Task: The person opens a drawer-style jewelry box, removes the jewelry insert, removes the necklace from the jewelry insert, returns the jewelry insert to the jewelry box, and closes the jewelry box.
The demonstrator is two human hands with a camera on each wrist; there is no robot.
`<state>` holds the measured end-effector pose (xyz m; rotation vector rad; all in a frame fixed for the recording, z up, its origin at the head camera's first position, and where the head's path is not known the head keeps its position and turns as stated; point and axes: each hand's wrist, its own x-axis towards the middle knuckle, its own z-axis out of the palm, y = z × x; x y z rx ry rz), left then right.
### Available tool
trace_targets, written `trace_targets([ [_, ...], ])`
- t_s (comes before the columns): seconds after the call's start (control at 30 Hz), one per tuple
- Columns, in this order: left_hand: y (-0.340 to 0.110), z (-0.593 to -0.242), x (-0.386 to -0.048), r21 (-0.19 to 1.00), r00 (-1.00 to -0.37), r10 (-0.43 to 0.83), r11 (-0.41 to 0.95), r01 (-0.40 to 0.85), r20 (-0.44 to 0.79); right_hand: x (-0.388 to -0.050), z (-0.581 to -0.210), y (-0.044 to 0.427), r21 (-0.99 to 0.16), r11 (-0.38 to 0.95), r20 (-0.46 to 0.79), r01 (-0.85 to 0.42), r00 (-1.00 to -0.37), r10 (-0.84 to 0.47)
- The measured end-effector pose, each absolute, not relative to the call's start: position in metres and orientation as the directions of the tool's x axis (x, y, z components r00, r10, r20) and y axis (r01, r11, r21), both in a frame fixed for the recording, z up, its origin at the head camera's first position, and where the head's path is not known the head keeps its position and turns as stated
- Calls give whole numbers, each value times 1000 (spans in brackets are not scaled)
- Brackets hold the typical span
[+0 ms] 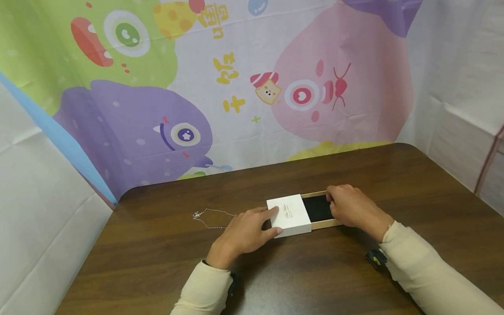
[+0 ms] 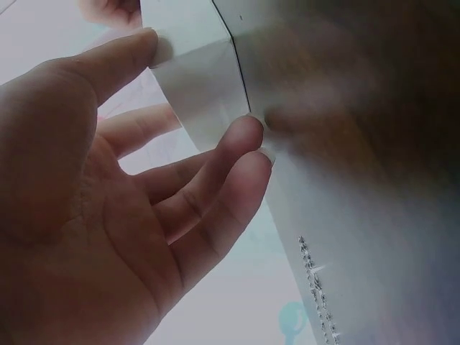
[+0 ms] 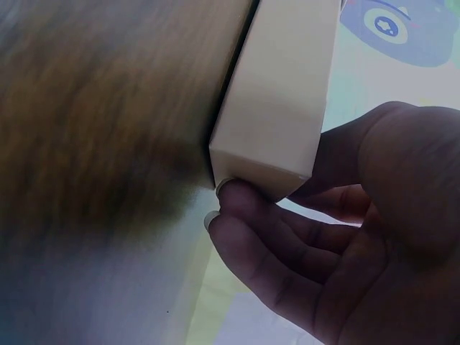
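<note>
A white jewelry box sleeve (image 1: pixel 289 215) with small gold lettering lies on the table, its cream drawer (image 1: pixel 323 224) pulled partly out to the right. Inside the drawer is a black pad (image 1: pixel 316 208). My left hand (image 1: pixel 246 229) grips the sleeve's left end, thumb at the near side and a finger on top. At the drawer's right end, my right hand (image 1: pixel 356 206) pinches the tray; its thumb and fingers show around the drawer end (image 3: pixel 269 136) in the right wrist view. A thin silver chain necklace (image 1: pixel 196 215) lies left of the box, partly hidden behind my left hand.
The brown wooden table (image 1: pixel 157 267) has rounded far corners. Behind it hangs a cartoon-printed cloth (image 1: pixel 244 140), with pale cloth walls (image 1: pixel 456 144) at the sides. A dark wrist device (image 1: pixel 376 259) sits under my right sleeve.
</note>
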<state>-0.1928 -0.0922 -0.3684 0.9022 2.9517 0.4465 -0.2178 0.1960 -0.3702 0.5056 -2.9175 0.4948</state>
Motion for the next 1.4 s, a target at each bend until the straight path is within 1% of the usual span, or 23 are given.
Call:
trace_targets([
  [0.4, -92, -369, -193, 284, -833, 550, 791, 542, 58, -218, -371, 196, -293, 887, 190, -357, -931, -312],
  [1.0, -91, -368, -193, 270, -834, 550, 798, 538, 38, -218, -371, 196, -287, 876, 229, -387, -916, -330],
  [1.4, -90, -368, -193, 265, -835, 549, 801, 537, 32, -216, -371, 195, -279, 886, 203, -371, -924, -324],
])
